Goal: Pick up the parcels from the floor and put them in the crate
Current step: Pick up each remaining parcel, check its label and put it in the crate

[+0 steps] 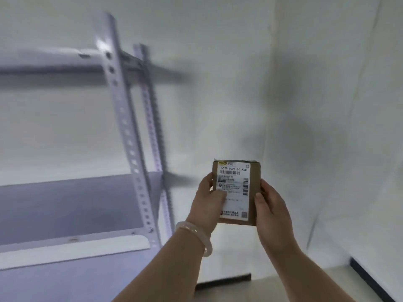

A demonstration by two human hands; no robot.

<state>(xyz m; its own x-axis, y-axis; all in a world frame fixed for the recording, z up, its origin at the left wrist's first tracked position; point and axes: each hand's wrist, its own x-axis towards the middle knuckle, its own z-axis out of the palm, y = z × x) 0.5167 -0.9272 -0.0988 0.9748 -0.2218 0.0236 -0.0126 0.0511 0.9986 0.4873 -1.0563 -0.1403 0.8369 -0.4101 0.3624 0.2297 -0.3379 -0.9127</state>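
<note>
Seen from my remote station: a white metal shelving rack (122,101) fills the left of the frame, smeared by motion blur. Its front hole-punched upright (132,153) leans across the view, with a second slotted upright (152,136) just behind it. An upper white shelf board (43,59) and a lower shelf board in grey shadow (65,205) join these posts. Behind stands a plain white wall (229,73), which turns a corner at right. A black skirting strip (224,280) lines its foot, along a pale floor (316,280).
</note>
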